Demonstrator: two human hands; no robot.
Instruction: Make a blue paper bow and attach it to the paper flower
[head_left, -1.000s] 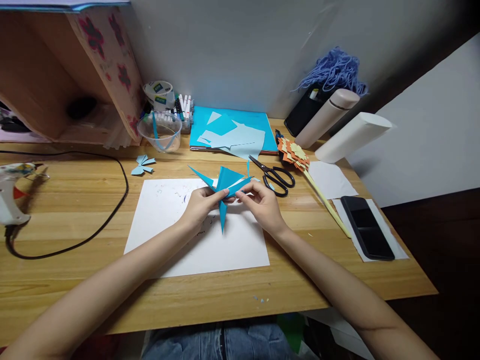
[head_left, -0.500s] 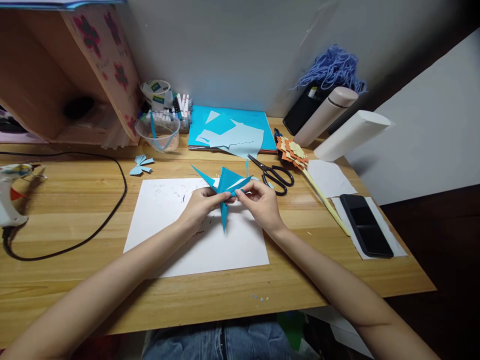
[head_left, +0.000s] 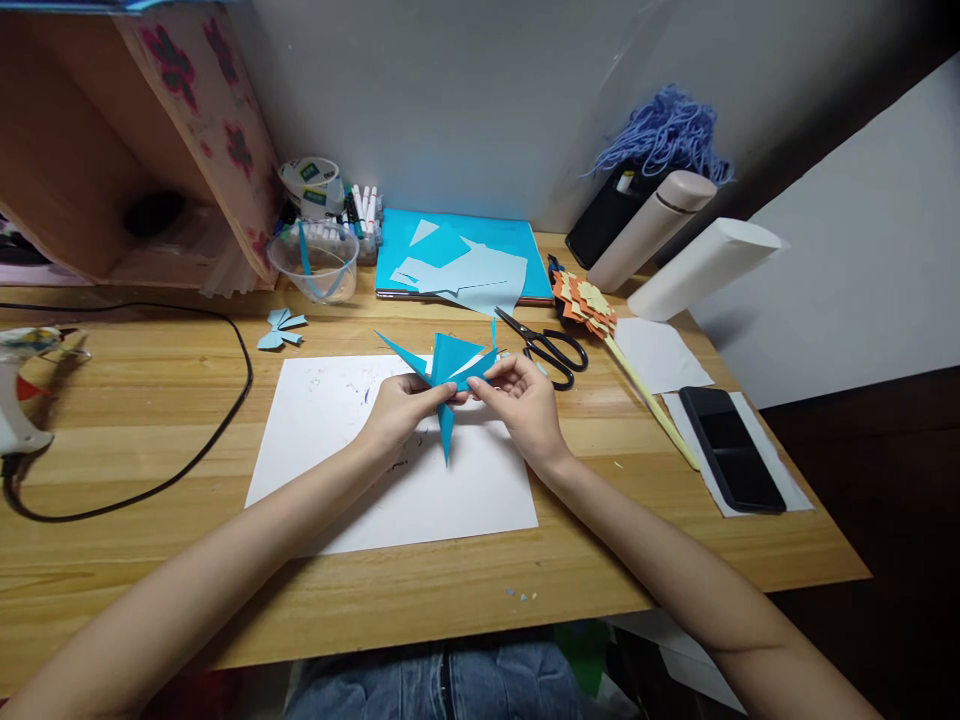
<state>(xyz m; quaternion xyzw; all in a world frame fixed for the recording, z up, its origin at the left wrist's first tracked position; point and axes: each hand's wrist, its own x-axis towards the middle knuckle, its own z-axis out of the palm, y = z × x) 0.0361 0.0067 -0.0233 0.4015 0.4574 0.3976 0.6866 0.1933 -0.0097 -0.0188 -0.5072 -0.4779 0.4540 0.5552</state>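
Note:
Both my hands hold a folded blue paper shape (head_left: 448, 368) with several pointed flaps, just above a white sheet (head_left: 390, 490) on the wooden desk. My left hand (head_left: 401, 408) pinches it from the left, fingers closed on the fold. My right hand (head_left: 520, 400) pinches its right flap between thumb and fingertips. One long point hangs down between my hands.
Black scissors (head_left: 547, 350) lie right of the shape. Blue paper sheets (head_left: 457, 262), a plastic cup (head_left: 313, 262), markers and tape stand behind. A small paper bow (head_left: 280, 329), a glue gun (head_left: 19, 385) with its cord sit left; a phone (head_left: 731, 450), an orange paper flower (head_left: 589, 305) and bottles sit right.
The hands and the blue shape stay almost in place; the right fingers have shifted slightly on the right flap.

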